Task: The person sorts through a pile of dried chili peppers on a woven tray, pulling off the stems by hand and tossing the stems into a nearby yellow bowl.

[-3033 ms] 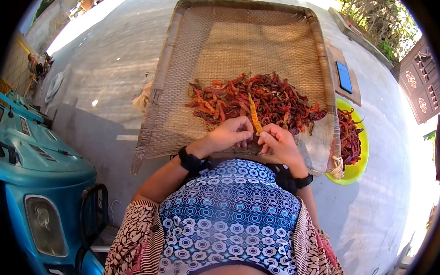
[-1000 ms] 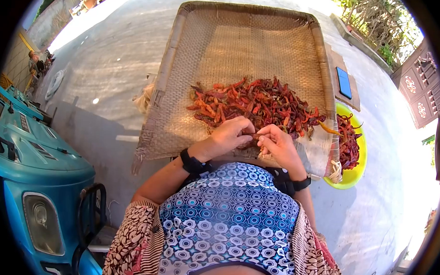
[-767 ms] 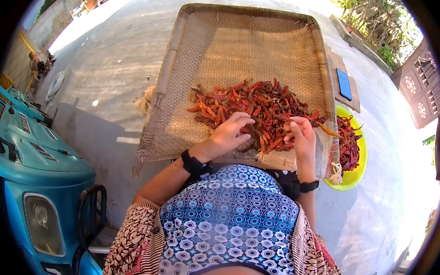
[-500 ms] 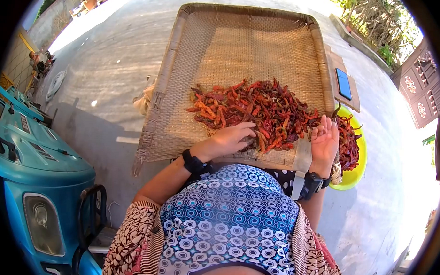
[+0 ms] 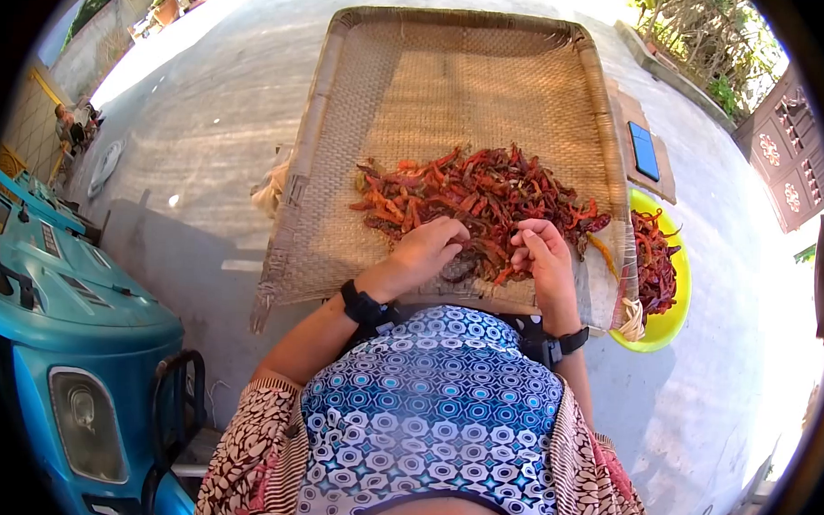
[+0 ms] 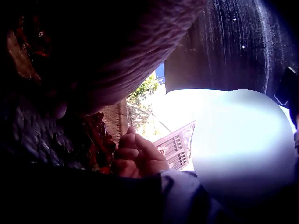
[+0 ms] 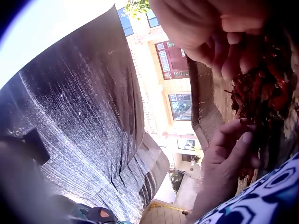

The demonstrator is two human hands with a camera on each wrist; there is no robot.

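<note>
Dried red chilies (image 5: pixel 487 192) lie heaped on the near half of a woven tray (image 5: pixel 472 96). Over the heap's near edge my left hand (image 5: pixel 424 253) has its fingers bent, thumb a little apart from the index finger, with nothing seen between them. My right hand (image 5: pixel 548 267) hovers over the tray's near right part, fingers loosely curled, nothing visible in them; the right wrist view shows its fingers (image 7: pixel 229 60) above the chilies. One yellow chili (image 5: pixel 603 255) lies by the tray's right side. In the left wrist view, the palm in shadow hides the left fingertips.
A yellow-green basin (image 5: pixel 673 307) of red chilies stands right of the tray. Beyond that side, a phone (image 5: pixel 644 152) lies on cardboard (image 5: pixel 630 120). A blue vehicle (image 5: pixel 83 328) stands at the left on the concrete floor (image 5: pixel 209 96).
The yellow chili left my hands for the tray's right side. My right hand swung right toward the basin, then came back left over the tray. My left hand stayed by the heap.
</note>
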